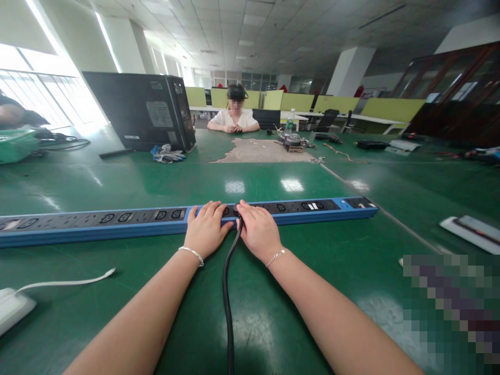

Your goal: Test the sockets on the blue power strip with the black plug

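A long blue power strip with a row of black sockets lies across the green table. My left hand rests over its middle, fingers apart on the top and thumb pointing right. Just to the right, my right hand is closed on the black plug at the strip's sockets. From the plug a black cable runs down toward the bottom edge. The plug is mostly covered by my fingers, so how deep it sits cannot be seen.
A black computer case and gloves stand at the back left. A person sits opposite, near a bottle and metal parts. A white adapter lies front left, a white object at right.
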Action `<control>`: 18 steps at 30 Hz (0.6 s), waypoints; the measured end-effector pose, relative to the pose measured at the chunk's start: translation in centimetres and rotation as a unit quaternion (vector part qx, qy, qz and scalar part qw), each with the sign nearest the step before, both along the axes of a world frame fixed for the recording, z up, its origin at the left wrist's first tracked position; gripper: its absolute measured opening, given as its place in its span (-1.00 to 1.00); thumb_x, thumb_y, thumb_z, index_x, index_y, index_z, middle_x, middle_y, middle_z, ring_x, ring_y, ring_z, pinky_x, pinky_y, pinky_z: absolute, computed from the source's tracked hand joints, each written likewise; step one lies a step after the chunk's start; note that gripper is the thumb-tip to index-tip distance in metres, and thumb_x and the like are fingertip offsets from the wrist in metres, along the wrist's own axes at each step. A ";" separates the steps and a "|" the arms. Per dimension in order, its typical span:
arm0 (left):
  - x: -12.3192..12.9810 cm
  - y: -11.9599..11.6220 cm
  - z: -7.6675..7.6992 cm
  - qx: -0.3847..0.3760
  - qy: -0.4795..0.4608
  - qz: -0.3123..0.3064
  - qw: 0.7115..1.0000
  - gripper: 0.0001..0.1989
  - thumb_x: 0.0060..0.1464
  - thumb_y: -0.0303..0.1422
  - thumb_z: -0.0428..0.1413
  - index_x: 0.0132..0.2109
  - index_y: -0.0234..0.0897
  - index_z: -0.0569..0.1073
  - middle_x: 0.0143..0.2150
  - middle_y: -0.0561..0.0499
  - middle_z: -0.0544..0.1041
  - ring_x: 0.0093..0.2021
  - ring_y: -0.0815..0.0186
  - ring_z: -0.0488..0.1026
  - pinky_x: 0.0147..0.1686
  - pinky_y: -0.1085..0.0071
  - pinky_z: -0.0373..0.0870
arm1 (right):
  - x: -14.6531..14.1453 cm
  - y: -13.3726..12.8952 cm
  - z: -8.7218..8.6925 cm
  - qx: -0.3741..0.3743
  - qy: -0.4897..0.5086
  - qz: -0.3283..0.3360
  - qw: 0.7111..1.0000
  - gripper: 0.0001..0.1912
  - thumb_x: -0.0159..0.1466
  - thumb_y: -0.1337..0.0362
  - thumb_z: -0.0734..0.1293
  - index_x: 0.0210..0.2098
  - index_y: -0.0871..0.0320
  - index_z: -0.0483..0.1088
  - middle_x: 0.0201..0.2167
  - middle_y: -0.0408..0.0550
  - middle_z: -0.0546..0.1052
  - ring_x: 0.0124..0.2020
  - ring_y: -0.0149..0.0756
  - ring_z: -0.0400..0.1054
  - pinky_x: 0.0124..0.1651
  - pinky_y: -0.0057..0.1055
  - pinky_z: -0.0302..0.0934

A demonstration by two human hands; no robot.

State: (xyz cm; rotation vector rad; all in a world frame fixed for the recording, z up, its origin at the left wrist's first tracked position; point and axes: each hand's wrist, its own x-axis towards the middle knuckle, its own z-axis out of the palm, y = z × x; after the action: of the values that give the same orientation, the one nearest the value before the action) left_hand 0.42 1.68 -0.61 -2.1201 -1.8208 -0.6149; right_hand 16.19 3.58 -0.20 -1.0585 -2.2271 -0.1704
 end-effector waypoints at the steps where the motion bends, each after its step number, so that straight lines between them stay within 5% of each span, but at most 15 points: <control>1: 0.0 0.0 0.0 0.000 -0.002 0.001 1.000 -0.56 0.10 -0.14 -0.05 0.10 -0.17 0.28 0.14 -0.09 0.36 0.16 0.13 0.22 0.14 0.06 -0.01 | 0.0 0.1 -0.2 -0.003 0.013 0.002 1.000 -0.63 0.27 0.31 0.13 0.03 0.26 0.32 0.09 0.06 0.37 0.06 -0.24 0.26 0.12 -0.27 0.10; 11: 0.5 0.1 0.1 -0.001 -0.016 0.014 1.000 -0.58 0.09 -0.14 -0.07 0.07 -0.15 0.32 0.12 -0.11 0.37 0.15 0.11 0.22 0.12 0.06 0.00 | -0.8 0.7 -0.7 -0.064 0.020 -0.047 0.997 -0.54 0.25 0.21 0.20 0.14 0.10 0.21 0.10 0.01 0.35 0.03 -0.21 0.26 0.05 -0.26 0.14; 18: 0.3 0.1 0.0 0.002 -0.016 0.009 1.000 -0.57 0.07 -0.13 -0.04 0.06 -0.16 0.31 0.12 -0.10 0.37 0.15 0.12 0.22 0.12 0.08 0.01 | -1.3 1.2 0.2 -0.095 0.035 -0.103 0.989 -0.52 0.23 0.13 0.21 0.10 0.19 0.25 -0.07 0.09 0.47 -0.09 -0.09 0.31 -0.07 -0.21 0.18</control>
State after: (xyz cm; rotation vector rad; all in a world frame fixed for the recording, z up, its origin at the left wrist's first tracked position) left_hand 0.76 1.80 -0.57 -2.1015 -1.8525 -0.6515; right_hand 14.93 4.77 -0.04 -1.3775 -2.0992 -0.0087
